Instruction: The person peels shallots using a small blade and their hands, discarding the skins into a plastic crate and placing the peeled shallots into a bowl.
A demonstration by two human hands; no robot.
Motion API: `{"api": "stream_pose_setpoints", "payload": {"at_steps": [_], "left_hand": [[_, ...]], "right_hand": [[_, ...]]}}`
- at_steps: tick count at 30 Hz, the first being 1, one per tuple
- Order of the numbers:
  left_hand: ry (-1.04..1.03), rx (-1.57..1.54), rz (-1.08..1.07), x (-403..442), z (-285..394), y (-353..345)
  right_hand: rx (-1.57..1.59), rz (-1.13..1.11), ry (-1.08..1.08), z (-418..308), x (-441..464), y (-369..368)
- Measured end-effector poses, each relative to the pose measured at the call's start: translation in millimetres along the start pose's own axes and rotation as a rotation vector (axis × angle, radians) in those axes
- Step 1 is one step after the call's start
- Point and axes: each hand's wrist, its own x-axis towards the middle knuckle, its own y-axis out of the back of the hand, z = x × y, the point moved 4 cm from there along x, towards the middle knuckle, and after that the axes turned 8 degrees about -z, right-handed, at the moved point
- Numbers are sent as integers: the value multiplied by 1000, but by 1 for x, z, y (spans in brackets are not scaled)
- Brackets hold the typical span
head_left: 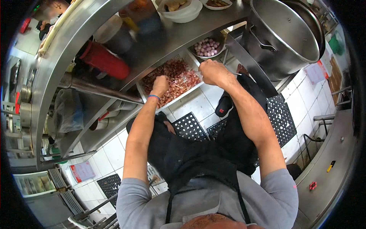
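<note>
A white perforated crate sits low in front of me, filled with reddish-brown shallot skins. My left hand, with a blue band at the wrist, is closed above the skins; whatever its fingers hold is hidden. Over the crate's right edge, my right hand is curled into a grip. A thin pale strip shows by that wrist, but I cannot tell what it is. Just beyond the right hand, a bowl holds many small purplish peeled shallots.
A steel counter runs above the crate, with a white bowl on it. On the right stands a large steel pot. Black perforated mats lie on white floor tiles. A red cylindrical container is on the left.
</note>
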Motion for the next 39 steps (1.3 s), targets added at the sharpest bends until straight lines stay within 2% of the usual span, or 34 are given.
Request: {"api": "stream_pose_setpoints", "payload": {"at_steps": [1, 4, 12, 16, 19, 22, 25, 28, 30, 33, 35, 36, 38, 39], "left_hand": [[-28, 115, -68, 5, 16, 3], [-12, 145, -88, 31, 19, -28], [-118, 512, -220, 72, 42, -90], [-86, 473, -276, 85, 43, -102], [-111, 488, -213, 86, 38, -103], [-163, 544, -259, 78, 39, -99], [-247, 516, -67, 70, 37, -93], [-167, 537, -150, 73, 35, -97], [-135, 265, -225, 59, 63, -65], [-168, 480, -118, 91, 24, -122], [-166, 599, -42, 116, -19, -163], [-59, 463, -161, 105, -4, -142], [-273, 520, -144, 94, 5, -129], [-256, 488, -125, 76, 26, -105]], "right_hand": [[-12, 6, -3, 1, 0, 2], [35, 75, 19, 8, 3, 2], [28, 65, 52, 7, 6, 10], [0, 68, 51, 1, 2, 16], [46, 109, 115, 7, 4, 10], [36, 120, 77, 14, 2, 4], [24, 142, 54, 16, 1, 2], [-4, 121, 22, 18, 4, -6], [48, 71, 1, 19, 1, -5], [39, 224, 60, 27, 3, -9], [111, 197, 55, 23, -1, 6], [119, 201, 60, 20, -5, 14], [115, 223, 41, 23, -5, 18], [118, 240, 60, 25, -2, 19]]}}
